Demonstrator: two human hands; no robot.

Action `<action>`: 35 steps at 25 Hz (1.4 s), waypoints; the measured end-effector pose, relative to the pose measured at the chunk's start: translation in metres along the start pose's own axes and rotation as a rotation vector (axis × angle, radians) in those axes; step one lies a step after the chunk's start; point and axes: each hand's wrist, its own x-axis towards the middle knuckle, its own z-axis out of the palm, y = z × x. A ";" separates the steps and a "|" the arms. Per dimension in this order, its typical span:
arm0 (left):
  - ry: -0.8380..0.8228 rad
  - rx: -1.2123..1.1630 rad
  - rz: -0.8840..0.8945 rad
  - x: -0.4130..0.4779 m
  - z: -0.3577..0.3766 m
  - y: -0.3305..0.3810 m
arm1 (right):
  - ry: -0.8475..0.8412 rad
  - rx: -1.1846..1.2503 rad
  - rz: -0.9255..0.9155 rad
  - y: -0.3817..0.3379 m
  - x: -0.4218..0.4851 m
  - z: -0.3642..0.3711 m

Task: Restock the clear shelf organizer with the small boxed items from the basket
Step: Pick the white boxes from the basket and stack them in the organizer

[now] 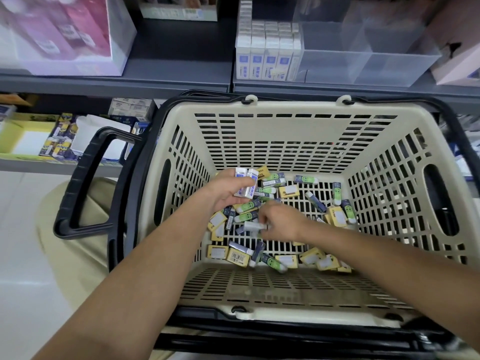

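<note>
Fingers of the left hand [224,193] curl round a small clutch of white-and-blue boxes [246,183], held upright just above the basket floor at its far-left part. Fingertips of the right hand [283,221] close narrowly on a single white box [252,226], pinching it at one end just above the loose stock (motion blur hides the exact finger placement). The two hands lie near one another, the left farther away and the right nearer, and both forearms reach in over the near rim.

Beneath them, loose small boxes [288,191] in yellow, green-and-navy and white lie scattered over the slotted floor, most of them along the left, near and right sides. The cream basket [293,131] has slotted walls and a black rim; one black handle [85,178] is folded out to the left.

On the grey shelf [117,84] beyond the basket stands the clear shelf organizer [376,66]. Its left compartment holds upright rows of stocked white boxes [267,55] with blue labels, tightly packed; the compartments to the right show only clear walls. Pink packages [59,35] occupy the far left of the same shelf.
</note>
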 end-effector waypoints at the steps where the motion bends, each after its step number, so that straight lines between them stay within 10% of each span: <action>1: -0.003 0.029 0.000 0.000 0.000 -0.001 | 0.025 0.174 0.032 0.005 -0.002 -0.012; 9: -0.221 -0.045 0.080 -0.023 0.006 0.035 | 0.225 0.907 -0.016 0.009 -0.018 -0.094; 19: -0.314 -0.144 0.051 -0.052 0.005 0.083 | 0.267 1.092 -0.193 0.007 -0.030 -0.154; 35: -0.008 -0.183 0.663 -0.038 -0.017 0.159 | 0.616 0.833 -0.192 -0.006 -0.007 -0.270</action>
